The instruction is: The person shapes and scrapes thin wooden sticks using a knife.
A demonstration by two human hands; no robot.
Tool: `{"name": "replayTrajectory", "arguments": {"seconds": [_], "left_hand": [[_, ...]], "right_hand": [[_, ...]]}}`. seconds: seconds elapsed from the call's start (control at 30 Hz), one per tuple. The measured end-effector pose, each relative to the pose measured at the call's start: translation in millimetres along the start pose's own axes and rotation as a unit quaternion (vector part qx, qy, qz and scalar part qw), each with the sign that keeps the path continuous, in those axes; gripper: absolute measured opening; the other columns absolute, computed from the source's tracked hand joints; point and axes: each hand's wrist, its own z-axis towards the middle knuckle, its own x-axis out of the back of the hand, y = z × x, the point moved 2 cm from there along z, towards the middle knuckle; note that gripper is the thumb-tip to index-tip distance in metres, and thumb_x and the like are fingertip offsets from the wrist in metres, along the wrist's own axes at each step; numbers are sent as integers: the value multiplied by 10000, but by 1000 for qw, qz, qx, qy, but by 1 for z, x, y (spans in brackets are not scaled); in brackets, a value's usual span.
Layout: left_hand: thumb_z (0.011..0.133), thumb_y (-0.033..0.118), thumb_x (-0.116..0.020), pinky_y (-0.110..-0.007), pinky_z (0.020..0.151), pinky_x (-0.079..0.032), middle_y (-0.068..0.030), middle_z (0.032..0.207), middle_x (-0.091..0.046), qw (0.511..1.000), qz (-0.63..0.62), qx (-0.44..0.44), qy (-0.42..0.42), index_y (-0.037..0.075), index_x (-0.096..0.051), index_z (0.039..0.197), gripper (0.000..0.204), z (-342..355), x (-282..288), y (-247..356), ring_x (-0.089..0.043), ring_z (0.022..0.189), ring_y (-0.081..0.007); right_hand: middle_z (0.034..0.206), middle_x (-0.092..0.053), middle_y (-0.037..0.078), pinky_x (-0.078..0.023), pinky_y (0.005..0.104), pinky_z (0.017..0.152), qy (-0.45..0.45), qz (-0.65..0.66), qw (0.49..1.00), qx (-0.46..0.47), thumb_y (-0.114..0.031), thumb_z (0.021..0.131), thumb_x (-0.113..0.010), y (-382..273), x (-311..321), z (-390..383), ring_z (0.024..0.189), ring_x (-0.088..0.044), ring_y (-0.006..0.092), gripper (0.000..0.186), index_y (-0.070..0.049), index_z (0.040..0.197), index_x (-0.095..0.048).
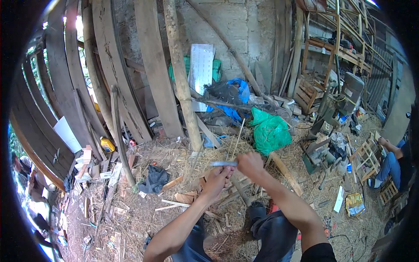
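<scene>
My left hand (217,180) is closed in front of me, its thumb and fingers pinched together. A thin pale stick (238,139) runs up and away from those fingertips, which appear to grip it. My right hand (250,165) is a fist just to the right, almost touching the left. From it a flat grey knife blade (222,163) points left and lies across above the left fingers. The knife's handle is hidden inside the right fist. Both forearms reach in from the lower edge, over my knees.
Wood scraps and straw cover the ground around my feet. Ahead lie a green plastic sack (270,133) and a round log (286,174). A black plastic bag (155,179) and a yellow bottle (107,144) are leftward. Another person (390,161) sits far right beside a wooden frame (365,159).
</scene>
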Motion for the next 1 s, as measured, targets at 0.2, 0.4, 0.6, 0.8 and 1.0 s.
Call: {"name": "replayTrajectory", "arguments": {"seconds": [0.2, 0.4, 0.6, 0.8, 1.0], "left_hand": [[947, 158, -453, -175, 424, -235, 37, 691, -396, 1000, 23, 13, 4, 19, -532, 951, 160, -7, -12, 2, -306, 499, -25], [945, 165, -448, -178, 419, -219, 44, 685, -391, 995, 54, 76, -17, 37, -533, 959, 154, -27, -7, -2, -299, 487, -23], [947, 177, -430, -185, 426, -211, 54, 673, -375, 996, 9, 87, -6, 46, -512, 953, 155, -19, -3, -1, -293, 495, -26], [960, 185, -411, -190, 433, -226, 57, 664, -343, 998, -4, 58, -20, 53, -495, 939, 157, -5, 0, 1, -284, 502, -33], [951, 182, -434, -190, 412, -192, 61, 644, -354, 1000, -10, 22, -1, 58, -498, 905, 146, 0, -10, 2, -260, 472, -18]], "right_hand": [[739, -641, 189, -505, 448, 649, 14, -10, 995, -94, -179, 712, -591, 46, -2, 9, 685, -630, 363, 143, -87, 753, -693], [801, -641, 243, -509, 467, 715, 16, 44, 953, -299, -230, 762, -585, 124, 0, -6, 779, -638, 379, 267, 27, 756, -660], [761, -641, 230, -525, 449, 673, 74, 54, 949, -301, -274, 751, -596, 115, -7, -17, 726, -638, 391, 292, 6, 769, -675], [622, -610, 197, -511, 449, 599, 38, 68, 997, 1, -278, 752, -602, 5, -3, -8, 623, -630, 361, 255, -40, 680, -658], [620, -624, 156, -510, 403, 532, 61, -34, 997, 37, -214, 723, -608, 8, -8, 2, 605, -645, 307, 153, -90, 646, -656]]}}
